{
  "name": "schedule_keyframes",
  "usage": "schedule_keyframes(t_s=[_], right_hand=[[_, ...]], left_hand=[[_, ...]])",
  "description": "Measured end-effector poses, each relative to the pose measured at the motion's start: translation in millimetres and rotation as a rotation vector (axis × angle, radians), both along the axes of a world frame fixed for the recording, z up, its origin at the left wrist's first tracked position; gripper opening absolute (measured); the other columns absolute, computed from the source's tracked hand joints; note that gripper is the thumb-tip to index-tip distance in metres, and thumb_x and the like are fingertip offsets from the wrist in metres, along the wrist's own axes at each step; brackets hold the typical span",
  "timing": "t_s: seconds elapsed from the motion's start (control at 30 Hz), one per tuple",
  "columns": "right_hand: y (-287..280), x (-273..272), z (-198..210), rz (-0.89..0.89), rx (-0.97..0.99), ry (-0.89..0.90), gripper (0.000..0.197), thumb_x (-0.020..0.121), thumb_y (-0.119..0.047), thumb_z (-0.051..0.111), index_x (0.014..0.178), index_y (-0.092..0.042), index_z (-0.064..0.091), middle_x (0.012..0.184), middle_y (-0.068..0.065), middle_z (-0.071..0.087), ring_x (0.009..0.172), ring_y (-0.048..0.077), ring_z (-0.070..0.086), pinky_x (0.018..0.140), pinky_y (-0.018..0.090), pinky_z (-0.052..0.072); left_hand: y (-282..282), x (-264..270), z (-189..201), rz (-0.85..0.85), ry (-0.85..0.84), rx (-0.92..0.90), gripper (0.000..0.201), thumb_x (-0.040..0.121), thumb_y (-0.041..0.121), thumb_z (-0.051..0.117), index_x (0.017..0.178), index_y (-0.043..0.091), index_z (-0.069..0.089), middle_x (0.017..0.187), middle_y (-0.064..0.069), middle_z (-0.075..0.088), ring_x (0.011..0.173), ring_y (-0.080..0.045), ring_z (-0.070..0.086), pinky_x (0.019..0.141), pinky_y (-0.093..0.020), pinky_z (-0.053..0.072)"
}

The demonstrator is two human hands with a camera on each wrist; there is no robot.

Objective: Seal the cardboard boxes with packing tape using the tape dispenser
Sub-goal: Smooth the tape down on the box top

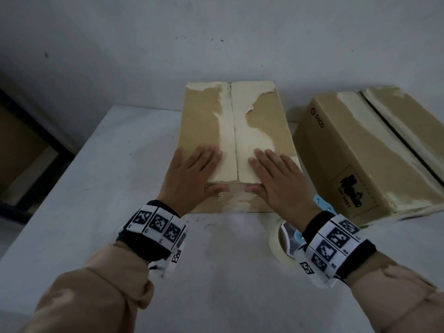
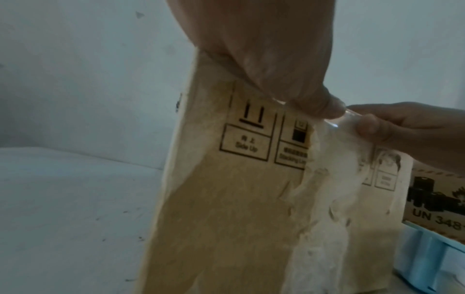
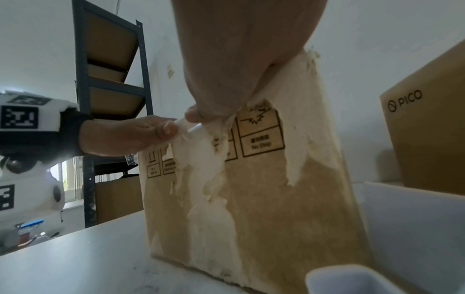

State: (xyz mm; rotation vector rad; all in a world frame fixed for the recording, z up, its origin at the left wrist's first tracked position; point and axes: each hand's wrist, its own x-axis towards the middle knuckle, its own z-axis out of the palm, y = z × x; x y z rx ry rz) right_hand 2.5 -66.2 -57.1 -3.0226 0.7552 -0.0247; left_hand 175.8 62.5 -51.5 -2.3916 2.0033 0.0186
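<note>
Both hands, left (image 1: 192, 174) and right (image 1: 276, 179), press flat on box (image 1: 209, 121) atop white table (image 1: 96, 188), grey wall (image 1: 144, 44) behind.

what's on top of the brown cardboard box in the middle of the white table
Both hands lie flat on the brown cardboard box, left hand and right hand either side of its centre seam, thumbs over the near edge. Cream torn patches show there. The cardboard under the palms is covered.

The right wrist covers most of the tape dispenser (image 1: 292, 239), leaving only part of its roll and blue frame showing. The second box (image 1: 374, 155) is cut off at the right edge. Print on the near box (image 2: 241, 199) is too blurred to read.
</note>
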Motion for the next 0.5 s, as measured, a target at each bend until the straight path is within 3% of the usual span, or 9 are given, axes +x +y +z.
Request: schedule_keyframes(t_s=[0.1,0.2,0.27,0.33,0.43,0.5], right_hand=[[-8.9,-10.2,2.6,-0.005,0.029,0.008,0.08,0.091,-0.059,0.007,0.121,-0.003,0.056,0.126,0.018,0.058,0.115,0.034,0.056,0.099,0.04,0.037],[-20.6,-27.8,1.2,0.017,0.068,-0.032,0.078,0.089,-0.061,0.009,0.128,-0.006,0.047,0.135,0.017,0.05,0.124,0.033,0.046,0.105,0.041,0.032],[-26.7,-38.4,1.9,0.034,0.105,-0.086,0.078,0.087,-0.064,0.01,0.136,-0.01,0.039,0.145,0.012,0.038,0.134,0.026,0.031,0.107,0.04,0.022],[-31.9,-46.9,3.0,0.025,0.177,-0.178,0.078,0.083,-0.065,0.015,0.142,-0.016,0.029,0.152,-0.001,0.019,0.139,0.013,0.014,0.109,0.031,0.015],[-34.1,-55.9,7.9,-0.026,0.34,-0.262,0.065,0.084,-0.046,0.039,0.143,-0.023,0.025,0.144,-0.023,0.005,0.131,-0.003,0.013,0.104,0.023,0.025],[-34.8,-58.8,7.2,-0.022,0.338,-0.3,0.06,0.087,-0.033,0.05,0.142,-0.023,0.027,0.142,-0.025,0.005,0.125,-0.01,0.015,0.096,0.016,0.028]], left_hand=[[7.8,8.0,-3.9,0.05,0.003,-0.013,0.077,0.088,0.066,0.004,0.129,0.014,0.043,0.128,-0.009,0.06,0.117,-0.027,0.058,0.092,-0.056,0.043],[15.2,16.8,-3.9,0.107,0.017,-0.004,0.079,0.088,0.067,0.004,0.133,0.012,0.038,0.135,-0.014,0.053,0.121,-0.031,0.054,0.091,-0.054,0.044],[22.3,24.9,-3.5,0.132,0.041,-0.006,0.079,0.088,0.066,0.004,0.135,0.011,0.035,0.139,-0.016,0.048,0.124,-0.033,0.051,0.09,-0.052,0.046],[33.2,35.2,-6.9,0.141,0.059,-0.031,0.082,0.088,0.067,0.005,0.139,0.009,0.032,0.143,-0.018,0.042,0.128,-0.035,0.046,0.091,-0.052,0.045],[50.8,44.4,-5.9,0.191,0.166,-0.04,0.088,0.084,0.072,0.003,0.144,0.011,0.029,0.144,-0.013,0.041,0.13,-0.033,0.044,0.096,-0.052,0.041],[57.3,42.5,-3.7,0.188,0.2,-0.081,0.085,0.086,0.07,0.006,0.142,0.012,0.033,0.128,-0.013,0.059,0.107,-0.033,0.063,0.09,-0.05,0.047]])
